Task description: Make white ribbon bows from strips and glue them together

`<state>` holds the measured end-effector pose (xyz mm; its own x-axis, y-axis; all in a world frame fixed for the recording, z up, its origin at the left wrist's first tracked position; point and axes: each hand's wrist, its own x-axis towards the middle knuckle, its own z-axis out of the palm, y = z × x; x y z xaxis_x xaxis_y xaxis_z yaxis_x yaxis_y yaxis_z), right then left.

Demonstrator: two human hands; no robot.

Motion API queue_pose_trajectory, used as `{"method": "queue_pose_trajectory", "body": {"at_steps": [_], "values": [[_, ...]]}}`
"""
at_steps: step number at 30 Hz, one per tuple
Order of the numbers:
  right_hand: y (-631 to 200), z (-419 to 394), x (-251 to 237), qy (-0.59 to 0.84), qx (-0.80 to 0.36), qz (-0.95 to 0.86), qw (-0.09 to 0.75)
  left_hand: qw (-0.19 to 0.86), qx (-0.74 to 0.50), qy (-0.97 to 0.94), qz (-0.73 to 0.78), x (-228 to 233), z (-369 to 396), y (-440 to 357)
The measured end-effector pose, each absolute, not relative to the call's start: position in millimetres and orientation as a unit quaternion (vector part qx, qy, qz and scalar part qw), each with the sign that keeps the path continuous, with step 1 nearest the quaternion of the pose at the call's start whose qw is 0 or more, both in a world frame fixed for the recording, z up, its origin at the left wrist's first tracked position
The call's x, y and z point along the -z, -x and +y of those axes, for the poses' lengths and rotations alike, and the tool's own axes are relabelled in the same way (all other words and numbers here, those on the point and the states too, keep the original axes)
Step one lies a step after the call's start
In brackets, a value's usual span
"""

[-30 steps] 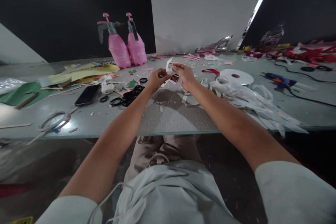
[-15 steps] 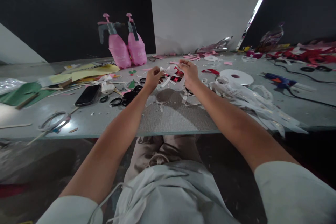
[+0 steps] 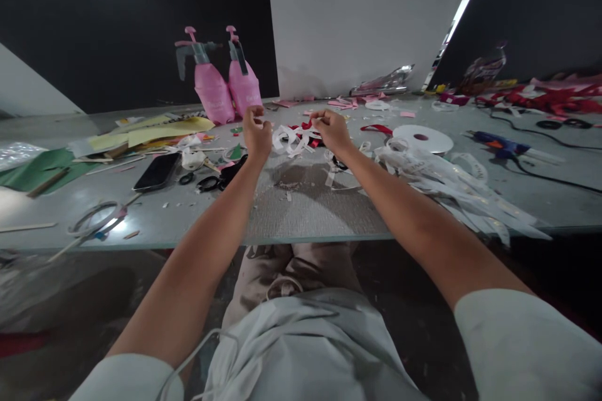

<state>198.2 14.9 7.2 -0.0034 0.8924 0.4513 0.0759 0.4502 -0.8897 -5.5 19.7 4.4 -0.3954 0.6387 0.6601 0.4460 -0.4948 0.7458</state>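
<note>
Above the cluttered grey table [image 3: 305, 207], my left hand [image 3: 256, 131] and right hand [image 3: 332, 128] are apart; each pinches the looped white ribbon [image 3: 291, 138]. Two pink spray bottles [image 3: 228, 84] stand behind.

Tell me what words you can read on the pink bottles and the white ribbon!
None can be read.
Pink spray bottles: faint pale marks, too blurred to read.
White ribbon strips: faint printing, too small to read.
Dark phone: screen shows no text.

Craft workshop: ribbon scraps [image 3: 451, 185], glue gun [image 3: 498, 143], scissors [image 3: 94, 220] on table [image 3: 301, 213].
</note>
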Motion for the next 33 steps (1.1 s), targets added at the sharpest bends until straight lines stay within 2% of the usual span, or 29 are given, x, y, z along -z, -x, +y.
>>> {"method": "queue_pose_trajectory", "body": {"at_steps": [4, 7, 11, 14, 19, 22, 24, 27, 30, 33], "values": [[-198, 3, -14, 0.347, -0.351, -0.668, 0.558, 0.229, -0.54, -0.702, 0.403, -4, 7, -10], [-199, -1, -19, 0.339, -0.335, -0.676, 0.562, 0.286, -0.448, -0.76, 0.374, 1, -2, -25], [-208, 8, -22, 0.372, -0.253, -0.662, 0.599, 0.27, -0.435, -0.76, 0.4, 4, -4, -25], [-221, 21, -19, 0.431, -0.177, -0.658, 0.592, 0.259, -0.449, -0.751, 0.409, 5, 2, -15], [-247, 33, -15, 0.564, -0.058, -0.663, 0.49, 0.159, -0.479, -0.728, 0.464, 7, 12, 3], [-254, 32, -14, 0.626, -0.033, -0.654, 0.423, 0.111, -0.514, -0.699, 0.485, 6, 13, 6], [-252, 30, -14, 0.611, -0.037, -0.673, 0.414, 0.103, -0.541, -0.691, 0.468, 4, 11, 5], [-237, 25, -15, 0.485, -0.083, -0.736, 0.464, 0.127, -0.556, -0.707, 0.419, 2, 8, -2], [-217, 19, -15, 0.378, -0.201, -0.765, 0.481, 0.146, -0.554, -0.73, 0.372, 2, 4, -11], [-205, 12, -13, 0.348, -0.318, -0.767, 0.436, 0.14, -0.559, -0.736, 0.355, 2, 2, -14]]}}
